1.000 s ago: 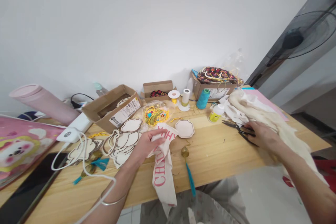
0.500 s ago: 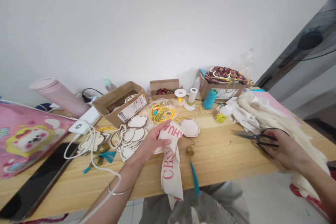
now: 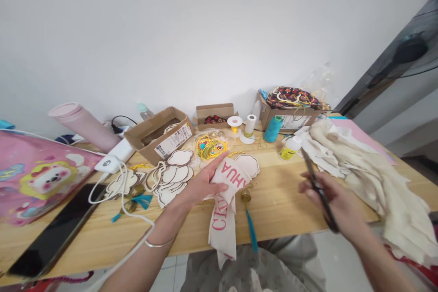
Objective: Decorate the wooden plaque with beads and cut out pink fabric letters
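Note:
Near the middle of the table, my left hand [image 3: 205,182] grips a strip of cream cloth [image 3: 224,223] printed with red letters, whose lower end hangs over the front edge. To the right, my right hand [image 3: 328,196] is closed on black scissors [image 3: 318,191], lifted above the wood with the blades pointing away from me. A cream scalloped patch [image 3: 249,165] lies just behind the cloth. Beside the cloth rests a brass bell [image 3: 245,196] with a teal tassel [image 3: 252,232]. Several cloud-shaped patches [image 3: 176,175] are heaped left of my left hand.
Behind are an open cardboard box [image 3: 147,141], a teal thread cone [image 3: 273,128], a glue bottle [image 3: 290,148] and a bag of yellow cords [image 3: 211,147]. Loose cream fabric [image 3: 369,169] covers the right side. A phone [image 3: 56,232] and white cable [image 3: 140,216] lie left.
My right hand has lifted the scissors off the table by the fabric and moved left, turning the blades away from me. My left hand still holds the cloth, shifted slightly.

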A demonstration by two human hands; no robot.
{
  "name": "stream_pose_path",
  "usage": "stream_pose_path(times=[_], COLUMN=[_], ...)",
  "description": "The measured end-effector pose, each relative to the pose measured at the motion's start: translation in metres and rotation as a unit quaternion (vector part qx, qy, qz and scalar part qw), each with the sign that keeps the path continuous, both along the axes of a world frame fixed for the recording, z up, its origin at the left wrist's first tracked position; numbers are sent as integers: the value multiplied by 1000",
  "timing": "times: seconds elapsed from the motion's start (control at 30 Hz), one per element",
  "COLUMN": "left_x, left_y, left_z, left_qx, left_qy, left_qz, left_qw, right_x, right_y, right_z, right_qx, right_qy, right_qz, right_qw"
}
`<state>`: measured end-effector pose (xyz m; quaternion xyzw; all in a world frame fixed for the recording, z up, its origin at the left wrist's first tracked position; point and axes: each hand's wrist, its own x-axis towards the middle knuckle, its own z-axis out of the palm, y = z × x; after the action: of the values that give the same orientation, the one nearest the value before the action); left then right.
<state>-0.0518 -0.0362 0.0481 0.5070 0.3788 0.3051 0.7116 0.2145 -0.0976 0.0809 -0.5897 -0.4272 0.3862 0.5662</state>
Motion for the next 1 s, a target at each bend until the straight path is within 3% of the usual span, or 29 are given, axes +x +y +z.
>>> stream_pose_path(times=[0.1,0.2,0.27,0.33,0.4,0.47,0.6,0.73,0.87,1.0], left_x=[9,14,11,4,-5,-11,-6,7,9,9], left_y=[-3,-7,-10,-14,-17,-20,-20,-15,-6,2], left_z=[17,31,34,31,22,9,-4,3,9,5], left_qx=[56,105,106,60,-5,-28,-32,-25,-46,-105], left_qy=[36,75,101,112,92,56,-41,-65,-10,21], left_qz=[-61,-71,-59,-76,-117,-118,-37,10,-13,-28], left_qw=[996,989,988,989,989,991,998,998,999,994], right_x=[-46,-73,-76,-69,-59,-51,-47,-46,-42,-42], right_y=[16,30,36,38,36,31,15,7,7,6], right_z=[7,-3,-15,-25,-30,-31,-30,-40,-50,-51], right_qx=[-9,-11,11,30,32,14,-49,-57,-49,-48], right_qy=[64,68,91,123,146,173,238,264,272,274], right_qz=[143,196,169,123,62,21,18,9,-21,-30], right_qw=[988,978,981,984,987,985,970,963,961,960])
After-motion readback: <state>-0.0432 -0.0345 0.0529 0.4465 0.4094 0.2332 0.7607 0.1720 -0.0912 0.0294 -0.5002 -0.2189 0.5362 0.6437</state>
